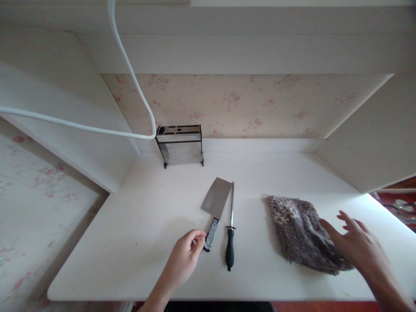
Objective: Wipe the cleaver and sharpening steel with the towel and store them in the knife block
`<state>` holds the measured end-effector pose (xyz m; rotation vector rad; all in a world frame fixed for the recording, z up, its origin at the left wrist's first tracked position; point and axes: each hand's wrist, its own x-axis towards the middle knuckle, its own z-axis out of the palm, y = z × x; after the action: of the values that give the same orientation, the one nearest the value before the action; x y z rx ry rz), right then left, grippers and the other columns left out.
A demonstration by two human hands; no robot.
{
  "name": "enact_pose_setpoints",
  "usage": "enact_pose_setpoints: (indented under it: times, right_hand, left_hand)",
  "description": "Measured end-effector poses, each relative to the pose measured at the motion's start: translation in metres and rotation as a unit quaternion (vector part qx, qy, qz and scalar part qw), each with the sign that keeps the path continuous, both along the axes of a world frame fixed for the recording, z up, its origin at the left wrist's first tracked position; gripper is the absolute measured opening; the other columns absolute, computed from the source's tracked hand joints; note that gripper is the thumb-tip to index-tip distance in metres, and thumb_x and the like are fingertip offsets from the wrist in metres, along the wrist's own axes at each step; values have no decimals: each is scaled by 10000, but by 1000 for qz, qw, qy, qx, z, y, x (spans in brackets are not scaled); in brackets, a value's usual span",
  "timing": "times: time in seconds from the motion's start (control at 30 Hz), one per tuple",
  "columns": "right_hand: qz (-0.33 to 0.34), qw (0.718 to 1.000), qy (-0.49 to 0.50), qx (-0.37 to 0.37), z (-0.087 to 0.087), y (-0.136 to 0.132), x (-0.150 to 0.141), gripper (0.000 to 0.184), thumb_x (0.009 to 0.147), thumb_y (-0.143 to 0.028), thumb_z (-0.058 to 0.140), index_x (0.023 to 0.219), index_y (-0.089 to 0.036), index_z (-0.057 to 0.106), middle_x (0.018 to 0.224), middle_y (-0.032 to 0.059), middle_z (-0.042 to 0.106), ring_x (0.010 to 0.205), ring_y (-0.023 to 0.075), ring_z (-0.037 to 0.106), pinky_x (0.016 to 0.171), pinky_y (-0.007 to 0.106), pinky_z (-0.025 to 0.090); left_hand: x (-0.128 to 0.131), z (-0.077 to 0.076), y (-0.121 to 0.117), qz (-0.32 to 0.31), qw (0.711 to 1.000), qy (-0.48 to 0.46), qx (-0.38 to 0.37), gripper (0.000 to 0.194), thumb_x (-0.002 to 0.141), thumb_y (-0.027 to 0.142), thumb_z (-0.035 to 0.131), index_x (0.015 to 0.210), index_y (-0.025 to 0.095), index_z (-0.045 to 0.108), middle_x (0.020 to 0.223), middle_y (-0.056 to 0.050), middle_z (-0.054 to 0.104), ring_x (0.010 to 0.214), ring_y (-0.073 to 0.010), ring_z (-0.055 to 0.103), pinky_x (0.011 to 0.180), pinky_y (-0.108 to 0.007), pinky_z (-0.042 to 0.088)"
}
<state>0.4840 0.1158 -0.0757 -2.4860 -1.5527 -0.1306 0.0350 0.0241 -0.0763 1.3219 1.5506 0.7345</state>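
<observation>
Pinching the cleaver (216, 206) by its handle (212, 233) with my left hand (187, 252), blade (217, 196) on white table (146, 264) beside the sharpening steel (230, 246), my right hand (359, 245) apart, fingers spread by the fuzzy cloth (299, 229), contact unclear.

A home, by its flowered wallpaper (235, 104), white worktop (123, 268) and knife block (180, 136).

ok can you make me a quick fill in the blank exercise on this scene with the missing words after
The left hand has its fingers at the cleaver's ____.
The rod's grip is coloured ____.
The cloth, near the right hand, lies to the ____ of the rod.
The wallpaper at the back is printed with pink ____.

Missing words: handle; black; right; flowers.
</observation>
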Motion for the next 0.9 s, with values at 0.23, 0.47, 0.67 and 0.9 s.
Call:
enact_pose_setpoints:
  times: [0.23, 0.47, 0.67, 0.9]
  right_hand:
    - [70, 959, 264, -75, 12, -36, -104, 533, 777, -678, 464, 1005, -247, 680, 799, 31, 709, 760, 209, 652, 701, 284, 457]
    - [257, 906, 279, -189, -8, -58, -202, 541, 917, -597, 293, 815, -254, 698, 724, 28, 701, 702, 188, 657, 645, 251, 402]
    - [267, 924, 174, -212, -13, -54, -227, 578, 908, -631, 284, 717, -248, 672, 727, 55, 704, 724, 241, 677, 603, 272, 348]
    - [278, 921, 156, -223, -20, -51, -235, 541, 918, -586, 314, 685, -224, 641, 736, 61, 705, 732, 238, 686, 590, 257, 342]
  left_hand:
    - [11, -4, 8, -32, 967, 236, 87, 347, 967, 421, 332, 1069, 217, 593, 979, -68, 653, 864, -201, 629, 765, -295, 431]
    - [26, -10, 14, -53, 945, 312, 88, 343, 961, 453, 358, 1037, 217, 594, 1000, -56, 648, 914, -206, 632, 750, -283, 435]
    - [32, -14, 16, -55, 934, 341, 95, 279, 942, 439, 419, 997, 224, 589, 960, -44, 643, 875, -199, 633, 704, -269, 428]
    - [40, -15, 17, -60, 919, 379, 84, 244, 928, 416, 456, 979, 206, 569, 954, -62, 646, 879, -216, 646, 678, -268, 434]
